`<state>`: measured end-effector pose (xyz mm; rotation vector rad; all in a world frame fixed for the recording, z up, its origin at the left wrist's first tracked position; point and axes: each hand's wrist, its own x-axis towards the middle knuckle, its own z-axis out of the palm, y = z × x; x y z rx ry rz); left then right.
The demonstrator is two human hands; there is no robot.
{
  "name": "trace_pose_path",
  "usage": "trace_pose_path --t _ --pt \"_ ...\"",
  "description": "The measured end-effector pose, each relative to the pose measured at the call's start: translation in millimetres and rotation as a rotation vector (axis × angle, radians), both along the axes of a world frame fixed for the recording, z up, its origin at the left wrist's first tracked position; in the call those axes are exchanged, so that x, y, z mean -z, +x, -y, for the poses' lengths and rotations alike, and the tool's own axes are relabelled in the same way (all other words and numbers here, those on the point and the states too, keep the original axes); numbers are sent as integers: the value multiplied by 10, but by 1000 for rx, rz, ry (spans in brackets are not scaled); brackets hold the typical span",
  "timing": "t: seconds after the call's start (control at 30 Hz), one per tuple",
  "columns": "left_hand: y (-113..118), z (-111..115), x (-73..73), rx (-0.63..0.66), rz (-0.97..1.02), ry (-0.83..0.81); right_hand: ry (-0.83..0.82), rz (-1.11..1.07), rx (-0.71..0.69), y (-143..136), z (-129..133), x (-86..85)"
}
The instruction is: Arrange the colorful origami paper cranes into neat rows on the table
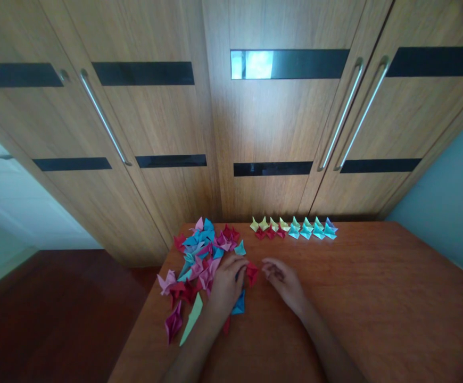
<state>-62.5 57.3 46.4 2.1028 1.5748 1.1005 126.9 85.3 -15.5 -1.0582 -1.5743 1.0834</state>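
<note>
My left hand (pixel 228 279) is closed in a pinch on a red origami piece (pixel 252 273), held just above or on the table. To its right, my right hand (pixel 283 282) is apart from the paper, its fingers loosely curled and spread with nothing seen in them. A loose pile of folded origami pieces (pixel 206 268) in pink, red, blue and teal lies left of and partly under my left hand. A blue piece (pixel 238 303) shows beside my left wrist. Several small origami pieces (pixel 306 229) stand in two neat rows near the far edge, yellow, red, light blue and purple.
The brown wooden table (pixel 375 308) stretches away to the right. Behind it stands a wooden wardrobe (pixel 271 122) with metal handles and dark strips. A pale green strip of paper (pixel 192 319) and a magenta piece (pixel 173 322) lie near the table's left edge.
</note>
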Motion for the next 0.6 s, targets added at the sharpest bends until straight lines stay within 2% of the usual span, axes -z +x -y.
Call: trace_pose_path --t 0.17,0.3,0.47,0.6 --pt "44 -119 80 -25 2 15 70 -22 -99 -63 54 -41" --pt "50 -117 136 -33 3 41 125 39 -52 -84 55 -63" --pt "69 -77 139 -32 15 39 142 46 -1 -61 45 -117" --pt "117 -43 131 -7 13 -10 62 -39 27 -40 19 -101"
